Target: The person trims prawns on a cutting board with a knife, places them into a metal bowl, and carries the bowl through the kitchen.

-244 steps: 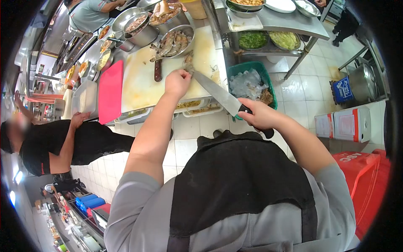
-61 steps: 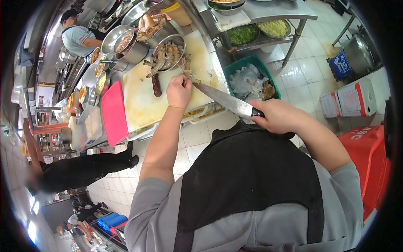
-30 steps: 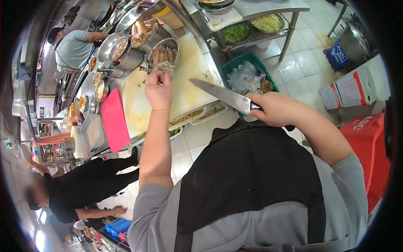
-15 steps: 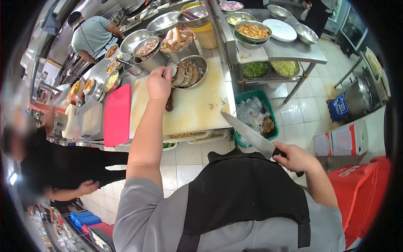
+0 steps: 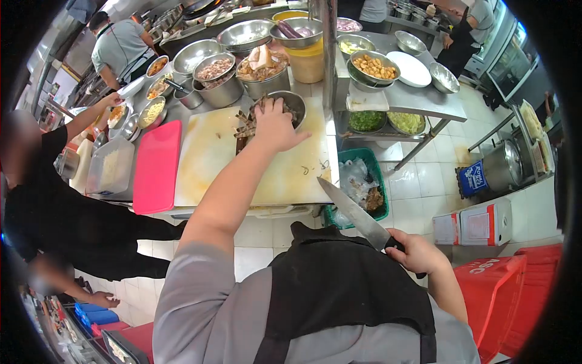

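My left hand (image 5: 276, 128) lies over a steel bowl (image 5: 300, 109) of raw shrimp, fingers spread and thumb out to the right. Several grey-brown shrimp (image 5: 244, 128) stick out on the bowl's left side, partly under my fingers and on the cutting board (image 5: 209, 161). What is directly beneath my palm is hidden. My right hand (image 5: 418, 250) grips the black handle of a kitchen knife (image 5: 357, 212). Its broad blade points up and left, with the tip near the board's front right corner.
A pink board (image 5: 159, 167) lies left of the cutting board. Steel pots of cut meat (image 5: 215, 70) stand behind. A green basket (image 5: 383, 200) with plastic bags is on the floor at right. A co-worker in black (image 5: 79, 206) reaches across the counter's left end.
My left hand has gone from pinching a pale piece left of the bowl to spreading over the shrimp. Shrimp now show at the bowl's left side. The co-worker's arm reaches farther over the counter.
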Action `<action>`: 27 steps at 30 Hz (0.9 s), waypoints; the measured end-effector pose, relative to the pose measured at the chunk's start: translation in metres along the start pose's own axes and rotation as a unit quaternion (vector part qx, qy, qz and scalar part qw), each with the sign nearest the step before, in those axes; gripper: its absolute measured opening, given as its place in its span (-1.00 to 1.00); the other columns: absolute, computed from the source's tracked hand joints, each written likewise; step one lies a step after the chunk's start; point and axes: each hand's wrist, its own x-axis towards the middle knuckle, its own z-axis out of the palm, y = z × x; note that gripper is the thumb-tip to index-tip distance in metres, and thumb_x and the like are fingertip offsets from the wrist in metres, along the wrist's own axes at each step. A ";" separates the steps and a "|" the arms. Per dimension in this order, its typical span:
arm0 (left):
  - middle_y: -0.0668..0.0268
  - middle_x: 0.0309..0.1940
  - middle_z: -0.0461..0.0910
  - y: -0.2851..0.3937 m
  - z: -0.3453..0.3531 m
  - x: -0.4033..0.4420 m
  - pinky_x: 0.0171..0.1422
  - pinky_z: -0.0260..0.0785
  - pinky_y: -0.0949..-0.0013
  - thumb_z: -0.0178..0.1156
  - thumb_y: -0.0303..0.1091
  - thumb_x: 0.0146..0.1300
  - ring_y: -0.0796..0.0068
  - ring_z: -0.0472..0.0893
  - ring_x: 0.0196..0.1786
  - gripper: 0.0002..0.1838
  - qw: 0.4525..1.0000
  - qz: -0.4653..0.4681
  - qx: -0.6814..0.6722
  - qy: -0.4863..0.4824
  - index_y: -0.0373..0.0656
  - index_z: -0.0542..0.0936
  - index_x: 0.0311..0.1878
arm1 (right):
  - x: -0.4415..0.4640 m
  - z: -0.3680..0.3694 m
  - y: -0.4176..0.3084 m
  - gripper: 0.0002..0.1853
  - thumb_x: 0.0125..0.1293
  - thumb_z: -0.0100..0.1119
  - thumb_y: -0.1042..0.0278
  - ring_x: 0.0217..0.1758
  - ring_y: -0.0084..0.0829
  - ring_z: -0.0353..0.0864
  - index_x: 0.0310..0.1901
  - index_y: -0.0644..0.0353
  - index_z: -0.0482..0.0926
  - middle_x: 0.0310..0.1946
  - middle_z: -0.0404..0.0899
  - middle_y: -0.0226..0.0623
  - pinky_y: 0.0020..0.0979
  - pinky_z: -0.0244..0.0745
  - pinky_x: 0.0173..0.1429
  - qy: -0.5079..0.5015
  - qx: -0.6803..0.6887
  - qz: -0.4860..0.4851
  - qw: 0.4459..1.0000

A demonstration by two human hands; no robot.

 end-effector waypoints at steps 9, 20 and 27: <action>-0.13 0.62 0.06 0.021 0.002 0.047 0.63 -0.32 -0.38 -0.08 0.63 0.18 -0.13 -0.04 0.67 0.09 0.984 -0.083 0.035 -0.154 -0.20 0.52 0.41 | -0.004 0.001 -0.009 -0.48 0.43 0.24 0.12 -0.04 0.09 0.70 0.36 0.00 0.43 -0.15 0.72 0.06 -0.08 0.58 0.07 -0.007 -0.011 0.030 0.999; -0.09 0.62 0.08 0.023 -0.016 0.043 0.66 -0.41 -0.32 -0.20 0.70 0.17 -0.13 -0.09 0.69 0.15 0.969 -0.062 0.050 -0.234 -0.20 0.52 0.41 | -0.015 0.006 -0.005 -0.48 0.41 0.23 0.09 -0.02 0.10 0.69 0.35 0.00 0.45 -0.12 0.71 0.07 -0.04 0.58 0.09 0.023 -0.021 0.006 1.000; -0.10 0.62 0.09 0.012 0.003 0.038 0.66 -0.44 -0.32 -0.20 0.72 0.16 -0.14 -0.10 0.69 0.16 0.976 -0.082 0.019 -0.199 -0.18 0.53 0.41 | -0.016 0.007 -0.007 -0.50 0.41 0.22 0.09 -0.02 0.11 0.69 0.33 0.01 0.46 -0.12 0.71 0.09 -0.04 0.58 0.08 0.020 -0.032 -0.003 0.999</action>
